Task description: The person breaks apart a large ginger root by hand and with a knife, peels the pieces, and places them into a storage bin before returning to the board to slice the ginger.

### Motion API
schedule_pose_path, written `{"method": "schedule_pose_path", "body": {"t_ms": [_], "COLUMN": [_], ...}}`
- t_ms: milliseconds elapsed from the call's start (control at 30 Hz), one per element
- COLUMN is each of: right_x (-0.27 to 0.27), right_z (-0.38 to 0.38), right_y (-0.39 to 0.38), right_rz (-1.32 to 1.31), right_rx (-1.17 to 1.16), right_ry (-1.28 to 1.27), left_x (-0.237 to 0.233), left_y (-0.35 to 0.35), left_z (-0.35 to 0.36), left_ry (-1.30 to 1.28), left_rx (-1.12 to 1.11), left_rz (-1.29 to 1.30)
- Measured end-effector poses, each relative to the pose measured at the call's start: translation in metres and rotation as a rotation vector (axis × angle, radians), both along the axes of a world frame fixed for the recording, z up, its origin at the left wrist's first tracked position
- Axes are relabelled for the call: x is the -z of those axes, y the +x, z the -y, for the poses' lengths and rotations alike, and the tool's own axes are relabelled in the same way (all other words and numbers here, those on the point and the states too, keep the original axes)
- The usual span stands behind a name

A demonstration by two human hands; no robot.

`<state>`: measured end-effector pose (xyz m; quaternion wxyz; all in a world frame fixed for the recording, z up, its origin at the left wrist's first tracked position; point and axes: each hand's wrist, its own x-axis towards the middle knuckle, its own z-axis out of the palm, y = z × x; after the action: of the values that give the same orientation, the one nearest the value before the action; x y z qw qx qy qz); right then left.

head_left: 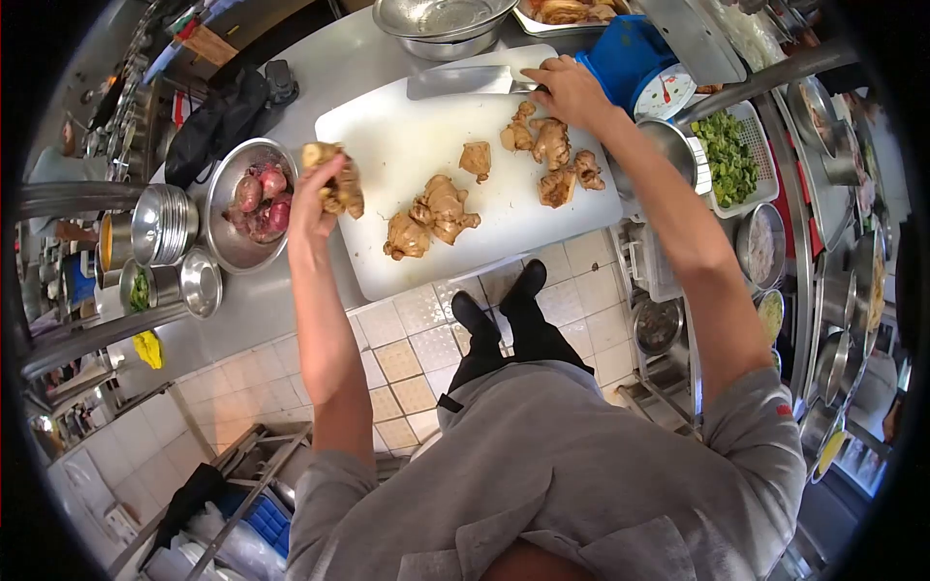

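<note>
A piece of ginger is held in my left hand, above the left edge of the white cutting board. My right hand is closed around the handle of a cleaver, whose broad blade lies along the far side of the board. Two joined-looking lumps of ginger rest near the board's front middle, and a small chunk sits behind them. More ginger is grouped on the right side, close to my right forearm.
Left of the board stands a steel bowl with red onions. A blue scale and a basket of chopped greens are at the right. Steel colanders stand beyond the board; a metal rail crosses the upper right.
</note>
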<state>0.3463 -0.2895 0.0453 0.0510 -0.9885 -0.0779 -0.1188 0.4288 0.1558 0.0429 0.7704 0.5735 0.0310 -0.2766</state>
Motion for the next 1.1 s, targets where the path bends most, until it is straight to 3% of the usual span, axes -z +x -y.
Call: {"method": "schedule_pose_path", "body": {"t_ms": [33,100,133,200,300,333,433,533,600,633,667,800,900,967,1100], "right_x": [-0.011,-0.042,-0.039,-0.021,0.003,-0.006,-0.042,-0.070,-0.074,-0.076,-0.077,-0.088,-0.061,-0.043,-0.021], "right_z": [-0.012,-0.053,-0.066,-0.083,-0.084,-0.088,-0.119,-0.176,-0.207,-0.214,-0.218,-0.200,-0.158,-0.121,-0.087], "right_y": [-0.008,-0.024,-0.030,-0.040,-0.030,-0.035,-0.077,-0.145,-0.178,-0.189,-0.198,-0.220,-0.225,-0.214,-0.183], "right_rz": [-0.086,-0.255,-0.250,-0.243,-0.252,-0.142,0.170,0.218,0.205,0.171,0.137,0.079,0.118,0.126,0.015], "right_rx": [0.003,0.008,-0.031,-0.096,0.000,0.049,0.125,-0.047,-0.091,-0.098,-0.107,-0.188,0.068,0.289,0.406], "right_ry": [0.031,0.093,-0.006,-0.207,-0.124,0.054,0.471,0.639,0.685,0.695,0.704,0.869,0.749,0.517,0.268], "left_x": [0.002,-0.017,-0.024,-0.017,-0.019,-0.022,-0.042,-0.042,-0.025,-0.047,-0.041,-0.019,-0.018,-0.020,-0.006], "left_y": [-0.005,-0.024,-0.033,-0.052,-0.087,-0.102,-0.144,-0.179,-0.203,-0.207,-0.213,-0.228,-0.234,-0.237,-0.247], "left_z": [-0.004,-0.006,-0.006,-0.006,0.005,0.012,0.033,0.051,0.049,0.071,0.072,0.048,0.042,0.039,0.028], "left_ry": [-0.128,-0.545,-0.750,-0.929,-1.115,-1.163,-0.909,-0.969,-1.131,-0.797,-0.861,-0.909,-0.888,-0.834,-0.877], "left_rx": [-0.118,0.018,0.096,0.056,0.004,-0.014,-0.271,0.148,0.000,0.052,0.132,0.122,0.198,0.223,0.294], "left_rz": [-0.072,-0.230,-0.309,-0.429,-0.545,-0.575,-0.623,-0.465,-0.635,-0.409,-0.331,-0.541,-0.561,-0.553,-0.555]}}
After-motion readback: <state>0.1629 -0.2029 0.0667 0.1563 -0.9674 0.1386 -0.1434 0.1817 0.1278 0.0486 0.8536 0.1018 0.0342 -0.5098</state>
